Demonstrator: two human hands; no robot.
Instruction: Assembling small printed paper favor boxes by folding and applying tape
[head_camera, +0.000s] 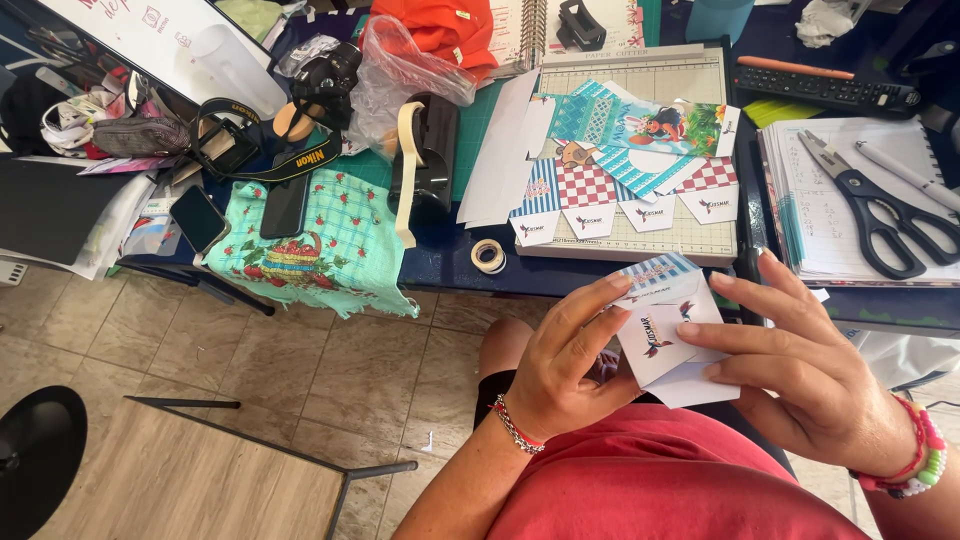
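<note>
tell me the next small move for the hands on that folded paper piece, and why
Probably press the white flap flat with the right hand while the left hand steadies the folded paper piece: both hands pinch it in mid-air above the lap, and the flap looks only partly creased.

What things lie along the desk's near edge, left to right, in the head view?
Two dark phones → strawberry-print teal cloth → small tape roll → paper cutter board → black-handled scissors on a notebook.
</note>
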